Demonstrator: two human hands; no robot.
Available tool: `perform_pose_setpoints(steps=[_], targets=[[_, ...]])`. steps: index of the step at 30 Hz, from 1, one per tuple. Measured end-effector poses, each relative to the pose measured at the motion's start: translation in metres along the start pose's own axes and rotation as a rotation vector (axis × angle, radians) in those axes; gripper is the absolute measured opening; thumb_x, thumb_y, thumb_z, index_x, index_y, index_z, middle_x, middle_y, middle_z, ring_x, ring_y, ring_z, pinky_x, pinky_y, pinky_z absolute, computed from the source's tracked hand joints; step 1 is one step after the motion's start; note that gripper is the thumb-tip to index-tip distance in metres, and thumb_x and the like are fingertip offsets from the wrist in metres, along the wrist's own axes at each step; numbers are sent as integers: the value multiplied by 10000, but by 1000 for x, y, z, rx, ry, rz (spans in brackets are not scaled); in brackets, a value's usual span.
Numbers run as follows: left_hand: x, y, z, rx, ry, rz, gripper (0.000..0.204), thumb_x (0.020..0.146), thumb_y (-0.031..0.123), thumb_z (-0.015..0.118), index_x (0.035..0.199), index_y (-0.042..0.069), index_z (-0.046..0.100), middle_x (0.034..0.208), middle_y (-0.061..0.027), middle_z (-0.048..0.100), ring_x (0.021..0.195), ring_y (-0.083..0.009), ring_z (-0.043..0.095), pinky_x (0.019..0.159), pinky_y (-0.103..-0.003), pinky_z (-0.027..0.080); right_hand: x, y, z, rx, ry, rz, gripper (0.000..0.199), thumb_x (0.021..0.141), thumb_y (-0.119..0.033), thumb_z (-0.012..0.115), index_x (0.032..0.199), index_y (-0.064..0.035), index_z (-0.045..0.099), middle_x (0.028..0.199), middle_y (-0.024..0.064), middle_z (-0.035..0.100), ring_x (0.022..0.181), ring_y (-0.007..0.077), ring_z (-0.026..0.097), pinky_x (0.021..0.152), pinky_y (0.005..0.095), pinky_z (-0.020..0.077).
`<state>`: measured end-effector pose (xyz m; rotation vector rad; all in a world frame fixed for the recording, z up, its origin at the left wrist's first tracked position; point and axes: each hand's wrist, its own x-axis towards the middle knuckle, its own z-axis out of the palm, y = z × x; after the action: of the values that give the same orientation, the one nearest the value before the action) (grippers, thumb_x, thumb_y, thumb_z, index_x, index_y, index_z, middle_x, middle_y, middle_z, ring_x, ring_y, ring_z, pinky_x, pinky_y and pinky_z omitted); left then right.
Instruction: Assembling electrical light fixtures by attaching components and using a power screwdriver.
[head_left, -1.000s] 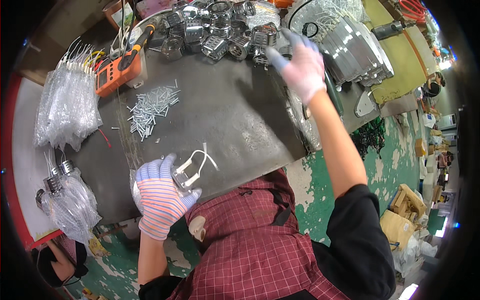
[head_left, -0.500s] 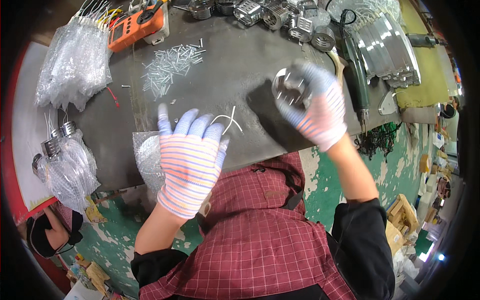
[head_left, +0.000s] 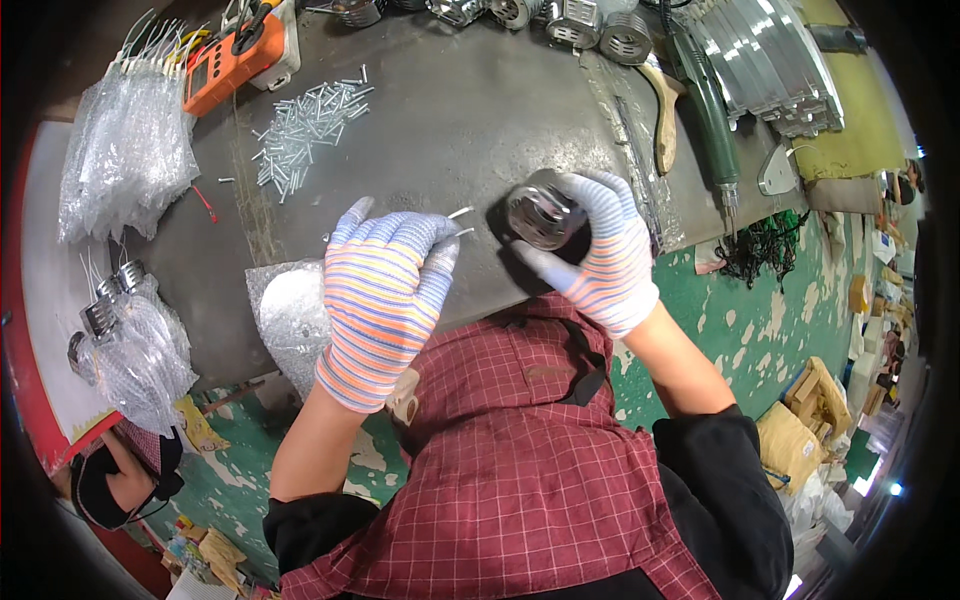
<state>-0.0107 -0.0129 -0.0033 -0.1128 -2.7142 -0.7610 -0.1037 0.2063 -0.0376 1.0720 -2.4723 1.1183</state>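
Now, nearest me on the left, my gloved left hand [head_left: 380, 290] is closing its fingertips on white wires [head_left: 460, 212], whose two ends are poking out to the right; I cannot tell what the palm is covering. A bubble-wrap pouch [head_left: 300, 325] is lying just left of that hand. A second ago this hand was leaving a small metal piece with wires in sight, and now only the wire ends are showing.

Slightly farther and to the right, my right hand [head_left: 605, 255] is clamping a slotted metal cylinder [head_left: 545, 212] between thumb and fingers. A second ago it was reaching over the far pile; now it is holding this one much nearer me. The cylinder is sitting at the left side of the right hand, near the wires but apart from them.

Beyond, loose metal fasteners [head_left: 310, 130] are lying left, while a wooden-handled brush [head_left: 666, 125] and a green power tool [head_left: 707, 120] are resting right. More cylinders [head_left: 572, 25] are lining the far side.
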Motion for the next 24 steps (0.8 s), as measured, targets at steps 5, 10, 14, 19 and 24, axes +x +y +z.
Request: perform_pose_setpoints(steps=[5, 10, 14, 19, 24], targets=[[-1, 5, -2, -98, 38, -148, 165, 805, 61, 729, 970, 63, 718, 853, -90, 715, 811, -273, 685, 1047, -452, 424, 9, -17, 4, -62, -69, -56, 633, 647, -288, 879, 1165, -62, 595, 1061, 175, 607, 968, 395, 616, 890, 462, 504], [-3, 4, -1, -167, 28, -211, 132, 792, 46, 738, 920, 63, 710, 816, -81, 706, 781, -258, 677, 1067, -438, 410, 20, -14, -10, -24, -198, -153, 601, 667, -220, 842, 1187, -76, 576, 1199, 219, 599, 1055, 433, 605, 949, 462, 496], [-1, 4, -5, -157, 44, -140, 102, 790, 40, 735, 878, 71, 694, 776, -65, 691, 743, -250, 661, 1070, -450, 406, 24, -12, -13, 105, -356, -78, 702, 705, -178, 809, 1324, -40, 508, 1258, 220, 589, 1125, 406, 595, 1006, 456, 480], [-1, 2, -3, -170, 52, -127, 101, 790, 54, 726, 877, 93, 694, 788, -62, 694, 758, -259, 666, 1048, -470, 414, 16, -2, -7, 462, -334, 131, 758, 750, -164, 798, 1409, -11, 455, 1253, 196, 598, 1165, 365, 598, 1021, 420, 478], [-1, 1, -1, -182, 74, -123, 95, 786, 46, 730, 869, 87, 709, 798, -54, 704, 759, -247, 673, 1062, -467, 403, 16, -8, 1, 459, -318, 59, 760, 753, -161, 799, 1410, -3, 452, 1254, 195, 596, 1173, 350, 599, 1015, 409, 479]])
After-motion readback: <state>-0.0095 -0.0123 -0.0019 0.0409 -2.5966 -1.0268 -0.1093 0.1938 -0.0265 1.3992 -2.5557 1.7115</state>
